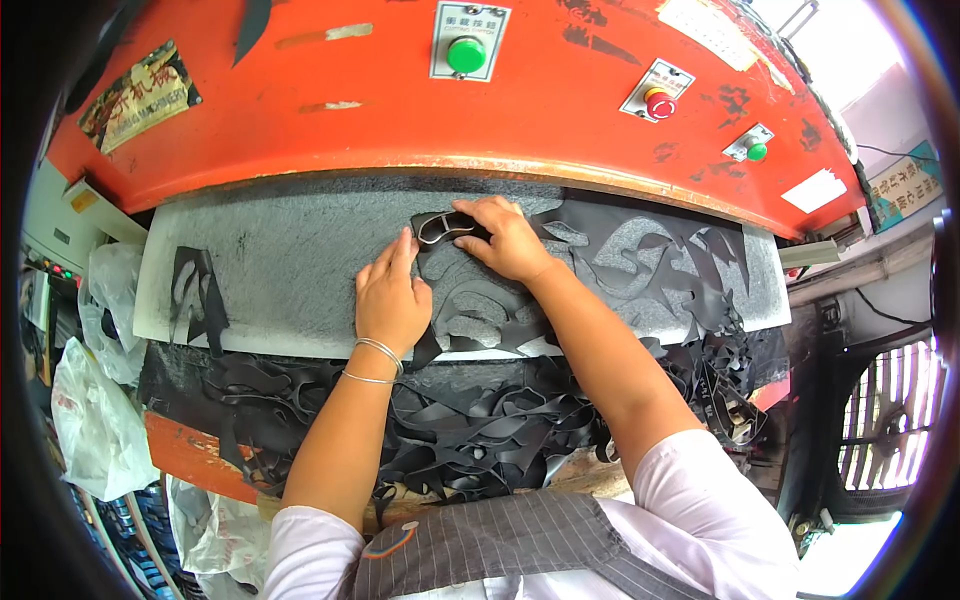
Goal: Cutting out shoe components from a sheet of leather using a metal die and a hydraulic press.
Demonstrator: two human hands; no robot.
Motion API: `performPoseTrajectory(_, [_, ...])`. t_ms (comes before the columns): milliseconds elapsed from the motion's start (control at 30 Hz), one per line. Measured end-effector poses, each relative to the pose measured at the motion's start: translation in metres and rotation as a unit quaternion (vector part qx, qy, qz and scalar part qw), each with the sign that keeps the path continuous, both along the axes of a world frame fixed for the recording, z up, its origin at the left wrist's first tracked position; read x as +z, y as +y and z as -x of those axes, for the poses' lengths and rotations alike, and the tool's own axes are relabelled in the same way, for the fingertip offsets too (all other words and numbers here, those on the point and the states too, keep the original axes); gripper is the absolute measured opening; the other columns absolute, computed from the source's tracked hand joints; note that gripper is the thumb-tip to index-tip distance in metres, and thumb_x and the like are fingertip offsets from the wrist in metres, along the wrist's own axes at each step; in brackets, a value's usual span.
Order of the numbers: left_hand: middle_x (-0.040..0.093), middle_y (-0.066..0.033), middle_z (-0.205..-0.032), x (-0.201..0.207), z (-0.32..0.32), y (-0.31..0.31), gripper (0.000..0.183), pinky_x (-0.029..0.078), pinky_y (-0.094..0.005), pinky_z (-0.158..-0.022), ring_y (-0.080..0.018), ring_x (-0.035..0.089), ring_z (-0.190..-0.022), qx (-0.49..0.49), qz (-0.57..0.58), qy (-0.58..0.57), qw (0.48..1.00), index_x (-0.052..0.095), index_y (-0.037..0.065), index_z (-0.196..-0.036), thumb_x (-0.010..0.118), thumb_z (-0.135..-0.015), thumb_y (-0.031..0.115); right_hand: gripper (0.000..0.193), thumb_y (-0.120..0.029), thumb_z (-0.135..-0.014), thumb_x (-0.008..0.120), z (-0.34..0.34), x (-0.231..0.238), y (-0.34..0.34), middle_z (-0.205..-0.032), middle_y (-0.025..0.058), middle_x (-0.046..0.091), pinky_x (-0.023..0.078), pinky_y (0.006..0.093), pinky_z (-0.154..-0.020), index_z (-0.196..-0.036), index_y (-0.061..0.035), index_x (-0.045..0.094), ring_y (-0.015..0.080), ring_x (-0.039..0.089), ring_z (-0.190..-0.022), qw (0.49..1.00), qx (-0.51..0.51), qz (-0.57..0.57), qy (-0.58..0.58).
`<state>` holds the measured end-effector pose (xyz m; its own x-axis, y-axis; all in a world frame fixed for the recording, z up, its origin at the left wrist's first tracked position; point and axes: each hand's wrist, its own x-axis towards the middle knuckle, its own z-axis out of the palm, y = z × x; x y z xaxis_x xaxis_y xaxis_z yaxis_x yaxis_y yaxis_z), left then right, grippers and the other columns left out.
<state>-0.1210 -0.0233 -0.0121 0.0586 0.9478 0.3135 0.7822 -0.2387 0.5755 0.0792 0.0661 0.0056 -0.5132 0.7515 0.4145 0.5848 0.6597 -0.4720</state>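
A small curved metal cutting die rests on black sheet material at the middle of the grey cutting board. My right hand reaches in from the right, thumb and fingers closed on the die's right end. Beside the die's lower left lies my left hand, fingers stretched out, with the fingertips at the sheet's edge and nothing gripped. Cut-out black sheet remnants with curved holes spread over the board's right side. Another black scrap lies at the far left.
The orange press beam spans just beyond the board, carrying a green button, a red button and a smaller green button. Tangled black offcuts fill the near side. Plastic bags hang at left; a fan stands right.
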Motion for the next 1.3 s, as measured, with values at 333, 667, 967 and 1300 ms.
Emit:
performPoseTrajectory(333, [0.064, -0.0125, -0.087, 0.152, -0.034, 0.034, 0.012, 0.044, -0.0384, -0.072, -0.0306, 0.057, -0.077, -0.065, -0.297, -0.043, 0.952, 0.066, 0.002, -0.091, 0.061, -0.089, 0.012, 0.061, -0.03, -0.094, 0.06, -0.187, 0.142, -0.008, -0.148, 0.0281, 0.031, 0.021, 0.045, -0.116, -0.137, 0.0092, 0.04, 0.0384, 0.028, -0.139, 0.777, -0.412, -0.377, 0.292])
performPoseTrajectory(667, [0.049, -0.0164, -0.069, 0.167, -0.013, -0.049, 0.027, 0.041, -0.0428, -0.061, -0.0343, 0.052, -0.068, -0.138, -0.092, -0.011, 0.986, 0.052, 0.0, -0.069, 0.06, -0.089, 0.018, 0.081, -0.05, -0.1, 0.035, -0.25, 0.143, -0.056, -0.158, 0.0272, 0.006, 0.008, 0.0406, -0.119, -0.148, 0.0105, 0.009, 0.0353, 0.001, -0.148, 0.804, -0.458, -0.139, 0.352])
performPoseTrajectory(967, [0.063, -0.0102, -0.08, 0.063, 0.038, -0.297, 0.015, 0.047, -0.0415, -0.074, -0.031, 0.059, -0.082, -0.058, 0.165, -0.003, 0.985, 0.072, 0.007, -0.08, 0.067, -0.081, 0.021, 0.044, -0.024, -0.088, 0.068, -0.118, 0.113, -0.144, -0.128, 0.0115, 0.057, 0.045, 0.0367, -0.096, -0.126, -0.0061, 0.057, 0.0235, 0.054, -0.118, 0.937, -0.207, -0.025, 0.28])
performPoseTrajectory(1300, [0.062, -0.007, -0.074, 0.058, 0.032, -0.28, 0.016, 0.048, -0.0423, -0.07, -0.0288, 0.059, -0.076, -0.019, 0.162, 0.113, 0.98, 0.073, 0.012, -0.079, 0.066, -0.077, 0.026, 0.044, -0.027, -0.077, 0.074, 0.034, 0.036, -0.136, -0.108, 0.0146, 0.065, 0.045, 0.0422, -0.093, -0.111, -0.0019, 0.064, 0.0341, 0.057, -0.104, 0.995, 0.074, 0.034, 0.054])
